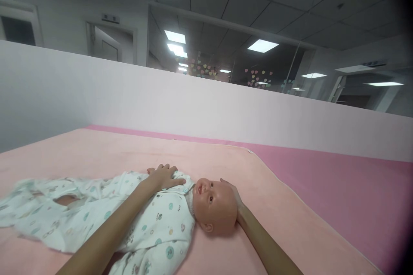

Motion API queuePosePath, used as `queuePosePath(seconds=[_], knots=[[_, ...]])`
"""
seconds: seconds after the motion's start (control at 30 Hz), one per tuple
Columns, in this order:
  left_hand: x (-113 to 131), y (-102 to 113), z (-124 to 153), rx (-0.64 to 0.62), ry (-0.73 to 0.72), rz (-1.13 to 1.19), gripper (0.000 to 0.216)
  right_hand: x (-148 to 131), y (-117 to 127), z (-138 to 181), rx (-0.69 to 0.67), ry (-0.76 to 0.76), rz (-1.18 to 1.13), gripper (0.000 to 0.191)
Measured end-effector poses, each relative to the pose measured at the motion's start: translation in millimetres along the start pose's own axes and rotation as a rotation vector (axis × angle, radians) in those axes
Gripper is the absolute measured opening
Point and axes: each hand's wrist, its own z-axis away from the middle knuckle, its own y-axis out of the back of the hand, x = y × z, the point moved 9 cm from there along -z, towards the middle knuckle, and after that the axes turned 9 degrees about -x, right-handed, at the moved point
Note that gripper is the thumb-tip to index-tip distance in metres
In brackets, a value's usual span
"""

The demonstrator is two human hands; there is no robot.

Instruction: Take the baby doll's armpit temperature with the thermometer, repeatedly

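A baby doll (214, 206) lies on its back on a peach-pink blanket (129, 150), head to the right. It wears a white patterned romper (161, 227), loose and partly open at the left. My left hand (164, 176) rests flat on the doll's far shoulder, fingers stretched out on the cloth. My right hand (237, 202) is behind the doll's head, cupping it; most of its fingers are hidden by the head.
The blanket lies on a darker pink mat (338, 189) that runs to the right. A low white partition wall (193, 103) borders the far side. Beyond it are doors, glass panels with heart stickers and ceiling lights.
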Motion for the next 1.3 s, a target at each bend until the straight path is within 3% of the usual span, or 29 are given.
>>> queuePosePath(seconds=[0.27,0.37,0.53,0.8,0.97,1.17,1.3], knots=[[-2.5,-2.7,-3.5,0.0,0.009,-0.008,0.08,-13.3,8.8,-3.3,0.072,0.176,0.002,0.05],[-1.1,-1.7,-2.1,0.003,0.001,-0.009,0.08,-11.1,7.9,-3.6,0.061,0.144,0.001,0.05],[0.0,-0.2,-0.5,0.002,0.002,-0.016,0.08,-0.8,4.9,-1.5,0.035,0.015,0.043,0.066],[-2.3,-2.3,-3.4,-0.002,0.008,-0.015,0.08,-12.1,10.0,-5.6,0.043,0.175,0.018,0.05],[-2.9,-2.7,-3.8,0.007,0.003,-0.018,0.076,-2.9,14.3,-3.5,0.05,0.055,0.06,0.064],[-2.8,-1.9,-2.7,0.018,-0.009,-0.016,0.073,-19.5,21.6,-2.7,0.141,0.211,0.131,0.05],[-3.1,-2.5,-3.4,0.017,-0.01,-0.012,0.072,-21.1,21.6,-4.0,0.135,0.216,0.125,0.048]])
